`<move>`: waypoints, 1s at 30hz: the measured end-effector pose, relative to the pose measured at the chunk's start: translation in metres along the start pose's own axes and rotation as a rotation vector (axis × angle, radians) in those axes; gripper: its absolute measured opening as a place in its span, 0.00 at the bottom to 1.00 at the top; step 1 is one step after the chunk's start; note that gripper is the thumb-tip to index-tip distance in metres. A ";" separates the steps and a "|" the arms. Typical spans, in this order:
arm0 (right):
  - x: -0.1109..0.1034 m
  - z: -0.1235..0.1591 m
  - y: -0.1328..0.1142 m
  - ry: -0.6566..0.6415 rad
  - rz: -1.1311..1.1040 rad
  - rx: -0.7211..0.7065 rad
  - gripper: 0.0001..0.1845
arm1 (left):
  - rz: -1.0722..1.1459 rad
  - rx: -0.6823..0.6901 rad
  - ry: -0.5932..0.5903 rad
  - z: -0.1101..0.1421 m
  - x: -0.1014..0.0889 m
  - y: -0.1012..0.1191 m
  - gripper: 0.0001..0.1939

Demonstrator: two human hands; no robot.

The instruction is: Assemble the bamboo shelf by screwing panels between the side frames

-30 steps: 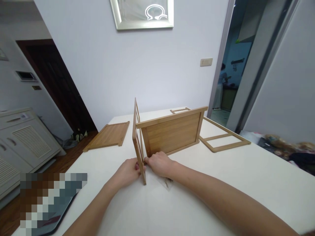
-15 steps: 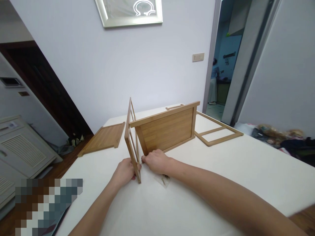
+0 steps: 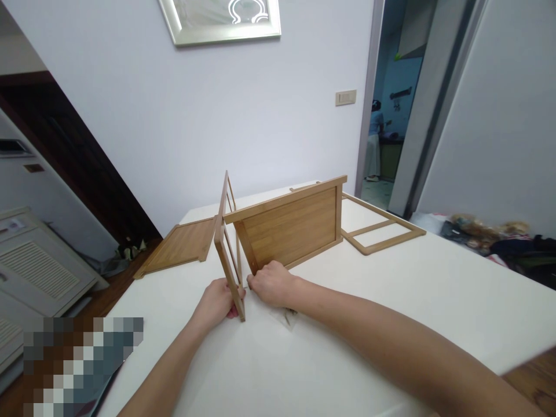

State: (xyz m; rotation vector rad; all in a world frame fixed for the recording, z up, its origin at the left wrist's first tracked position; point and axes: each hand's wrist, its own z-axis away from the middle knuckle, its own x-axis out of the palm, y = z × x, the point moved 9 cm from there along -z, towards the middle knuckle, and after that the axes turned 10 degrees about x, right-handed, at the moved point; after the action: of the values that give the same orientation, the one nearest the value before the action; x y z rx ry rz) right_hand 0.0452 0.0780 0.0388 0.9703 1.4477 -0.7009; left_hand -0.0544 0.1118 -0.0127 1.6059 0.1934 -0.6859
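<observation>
The left hand (image 3: 217,302) is closed around the lower near end of an upright wooden frame (image 3: 228,272), with fingers on both faces of its bar. The frame stands on edge on the white table (image 3: 347,347), leaning a little, its open slots facing sideways.

The right hand (image 3: 273,284) is curled tight at the lower near corner of a wooden panel (image 3: 295,229), holding it there; its fingertips are hidden, so whether they also pinch anything small cannot be told. The panel stands on its long edge, running back and to the right from the frame. Its top rail reaches the frame in this view, though whether the two touch is unclear; lower down, a narrow gap shows between them.

Just beside the right wrist, partly covered by it, lies a small clear bag (image 3: 287,319) with what look like screws. A second wooden panel (image 3: 178,246) lies flat to the left, and a second wooden frame (image 3: 391,236) lies flat to the right, partly behind the standing panel. Beyond the table, a person (image 3: 374,139) stands through the doorway.
</observation>
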 end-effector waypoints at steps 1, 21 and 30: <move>-0.001 0.000 0.000 -0.001 0.002 0.000 0.10 | 0.008 0.002 -0.002 0.000 0.000 0.001 0.06; 0.003 -0.001 0.001 -0.056 0.026 0.025 0.11 | 0.056 0.009 -0.017 0.003 0.003 0.006 0.10; 0.009 -0.001 0.007 -0.051 0.003 0.067 0.12 | 0.187 -0.047 -0.038 0.005 0.004 0.002 0.13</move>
State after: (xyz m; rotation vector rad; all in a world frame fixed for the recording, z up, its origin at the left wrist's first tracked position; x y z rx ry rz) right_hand 0.0515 0.0836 0.0311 0.9984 1.3853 -0.7711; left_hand -0.0518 0.1059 -0.0127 1.5422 0.0311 -0.5628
